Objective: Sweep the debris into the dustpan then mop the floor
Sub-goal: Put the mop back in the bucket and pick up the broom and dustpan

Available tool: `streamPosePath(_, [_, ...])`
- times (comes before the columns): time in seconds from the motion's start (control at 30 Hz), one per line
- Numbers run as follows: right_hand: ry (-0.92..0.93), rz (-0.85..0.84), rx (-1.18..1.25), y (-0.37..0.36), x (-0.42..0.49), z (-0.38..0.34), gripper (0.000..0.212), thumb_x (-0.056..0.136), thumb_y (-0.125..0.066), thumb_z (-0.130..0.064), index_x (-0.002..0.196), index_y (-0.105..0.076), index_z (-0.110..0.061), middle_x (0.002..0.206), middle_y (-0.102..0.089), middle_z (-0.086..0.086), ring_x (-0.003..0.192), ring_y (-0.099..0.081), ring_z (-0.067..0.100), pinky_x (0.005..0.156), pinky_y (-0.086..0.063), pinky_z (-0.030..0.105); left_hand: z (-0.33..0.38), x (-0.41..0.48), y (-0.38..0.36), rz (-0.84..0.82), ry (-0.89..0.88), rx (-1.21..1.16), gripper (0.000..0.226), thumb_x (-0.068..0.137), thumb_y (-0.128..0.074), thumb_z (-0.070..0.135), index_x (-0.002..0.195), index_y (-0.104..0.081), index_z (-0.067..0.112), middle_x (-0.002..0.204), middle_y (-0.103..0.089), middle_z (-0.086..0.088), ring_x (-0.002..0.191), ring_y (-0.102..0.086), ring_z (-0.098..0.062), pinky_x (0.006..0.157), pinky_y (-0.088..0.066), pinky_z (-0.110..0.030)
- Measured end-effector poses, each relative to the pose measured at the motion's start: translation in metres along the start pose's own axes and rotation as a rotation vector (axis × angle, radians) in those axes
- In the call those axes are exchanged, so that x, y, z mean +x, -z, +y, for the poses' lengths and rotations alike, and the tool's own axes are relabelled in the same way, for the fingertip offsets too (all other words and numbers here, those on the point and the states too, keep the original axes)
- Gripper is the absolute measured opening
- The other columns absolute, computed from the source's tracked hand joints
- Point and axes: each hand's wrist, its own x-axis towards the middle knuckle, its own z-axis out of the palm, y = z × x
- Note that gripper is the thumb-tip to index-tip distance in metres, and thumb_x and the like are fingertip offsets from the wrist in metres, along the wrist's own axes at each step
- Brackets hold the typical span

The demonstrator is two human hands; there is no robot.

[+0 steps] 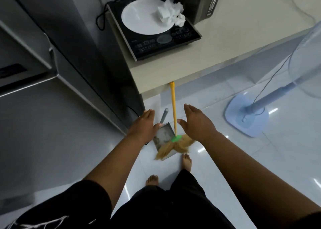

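Both hands reach empty, fingers straight — left hand (144, 126) near the dustpan (164, 138), right hand (197, 124) beside the broom (173, 105) propped against the counter (156, 74); each handle wants a firm grip before lifting, lest either topple.

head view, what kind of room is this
Probably a home kitchen: an induction cooktop with a white plate sits on the counter, what looks like a grey fridge stands beside it, and a broom and dustpan rest on the tiled floor.

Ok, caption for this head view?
Left hand and right hand, both open, reach toward broom and dustpan beside the counter.
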Motion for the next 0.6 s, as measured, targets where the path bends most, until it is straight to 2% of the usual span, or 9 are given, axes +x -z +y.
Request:
streamPosePath(0.07, [0.02,-0.041,0.036,0.0,0.025,0.01,0.056,0.096,-0.056,-0.04,0.135,-0.043,-0.002,0.125,-0.057,0.019,0.115,-0.054,0.035,0.089,-0.05,0.043,0.004,0.011,-0.005,-0.011,0.065,-0.01,0.068,0.096,-0.044,0.053,0.151,-0.024,0.019,0.154,-0.033,-0.01,0.137,-0.037,-0.032,0.105,-0.039,-0.043])
streamPosePath(0.17, [0.018,-0.097,0.091,-0.003,0.063,0.026,0.048,0.095,-0.057,-0.04,0.126,-0.048,-0.004,0.109,-0.062,0.017,0.102,-0.06,0.034,0.078,-0.048,0.037,0.014,0.024,-0.013,-0.03,0.139,0.01,0.061,0.096,-0.046,0.051,0.147,-0.031,0.022,0.14,-0.05,-0.011,0.125,-0.05,-0.033,0.096,-0.048,-0.044])
streamPosePath(0.3, [-0.056,-0.155,0.251,-0.017,0.121,0.048,0.051,0.094,-0.06,-0.039,0.127,-0.052,-0.001,0.117,-0.065,0.018,0.106,-0.062,0.032,0.089,-0.05,0.038,0.031,0.053,-0.023,0.014,0.19,-0.088,0.043,0.097,-0.05,0.041,0.135,-0.047,0.022,0.128,-0.06,-0.009,0.116,-0.057,-0.031,0.089,-0.052,-0.042])
streamPosePath(0.37, [-0.115,-0.19,0.328,-0.028,0.148,0.057,0.051,0.093,-0.061,-0.039,0.127,-0.053,-0.002,0.118,-0.066,0.018,0.106,-0.064,0.03,0.091,-0.05,0.037,0.037,0.072,-0.031,0.036,0.222,-0.137,0.04,0.097,-0.052,0.038,0.132,-0.053,0.019,0.125,-0.061,-0.01,0.116,-0.057,-0.031,0.09,-0.052,-0.042])
streamPosePath(0.43, [-0.139,-0.224,0.366,-0.04,0.174,0.063,0.056,0.093,-0.062,-0.041,0.133,-0.051,-0.004,0.124,-0.065,0.015,0.111,-0.063,0.026,0.093,-0.046,0.03,0.04,0.094,-0.041,0.052,0.262,-0.193,0.04,0.096,-0.054,0.035,0.132,-0.053,0.017,0.125,-0.06,-0.012,0.117,-0.056,-0.032,0.093,-0.05,-0.043])
streamPosePath(0.53, [-0.106,-0.25,0.379,-0.053,0.199,0.068,0.061,0.091,-0.064,-0.043,0.142,-0.049,-0.013,0.133,-0.061,0.009,0.122,-0.058,0.02,0.095,-0.039,0.021,0.039,0.12,-0.058,0.051,0.341,-0.3,0.045,0.096,-0.055,0.036,0.136,-0.05,0.017,0.134,-0.056,-0.012,0.124,-0.052,-0.031,0.1,-0.047,-0.043])
streamPosePath(0.6, [-0.072,-0.27,0.396,-0.068,0.22,0.074,0.053,0.09,-0.065,-0.042,0.137,-0.055,-0.019,0.131,-0.062,0.005,0.12,-0.058,0.019,0.092,-0.037,0.019,0.035,0.143,-0.08,0.02,0.397,-0.396,0.049,0.095,-0.057,0.036,0.14,-0.048,0.019,0.141,-0.052,-0.008,0.129,-0.049,-0.027,0.105,-0.043,-0.035])
